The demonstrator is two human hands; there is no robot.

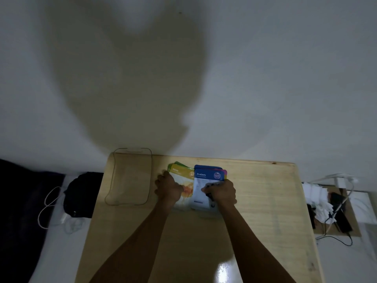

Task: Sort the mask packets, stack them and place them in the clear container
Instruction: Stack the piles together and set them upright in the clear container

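A yellow Honey mask packet (pixel 182 172) lies on a green packet whose edge peeks out behind it. My left hand (pixel 168 187) rests on its left side, gripping it. Beside it lies a blue Blueberry mask packet (pixel 201 181) on top of a pink one (pixel 225 172) that shows only at its right edge. My right hand (pixel 221 192) presses on the Blueberry packet's right side, fingers curled over it. The clear container (pixel 130 177) stands empty at the table's far left, just left of my left hand.
The wooden table (pixel 265 201) meets a white wall at the back. Left of the table lie a black bag (pixel 81 196) and a white cable (pixel 48 205). On the right sit white tissues (pixel 318 199), dark items and cables.
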